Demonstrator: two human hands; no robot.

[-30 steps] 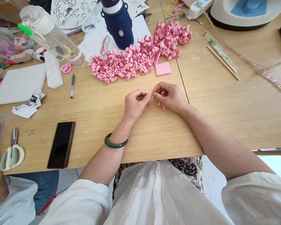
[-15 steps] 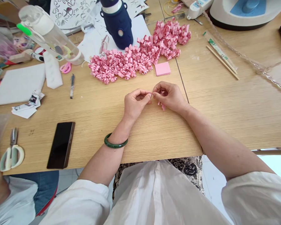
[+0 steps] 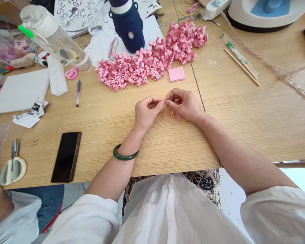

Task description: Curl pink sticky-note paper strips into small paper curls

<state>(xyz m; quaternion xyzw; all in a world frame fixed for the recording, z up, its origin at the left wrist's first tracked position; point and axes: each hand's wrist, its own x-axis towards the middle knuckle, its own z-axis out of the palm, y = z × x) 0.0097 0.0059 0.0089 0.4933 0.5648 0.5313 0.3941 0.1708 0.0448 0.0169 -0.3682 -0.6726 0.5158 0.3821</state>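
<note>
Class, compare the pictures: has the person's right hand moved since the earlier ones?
No. Judged against the dark table seam, the right hand is in the same place, with no visible shift in any direction.

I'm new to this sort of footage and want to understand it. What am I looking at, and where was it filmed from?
There is no machine here: these are a person's bare left hand and right hand. Every picture comes from one camera worn on that person's head, looking forward and down. On the wooden table lie a pile of pink curls, a flat pink square, a phone and scissors. The right hand holds a pink piece, partly hidden by the fingers. The left thumb and forefinger are pinched beside it; anything between them is too small to make out.
</note>
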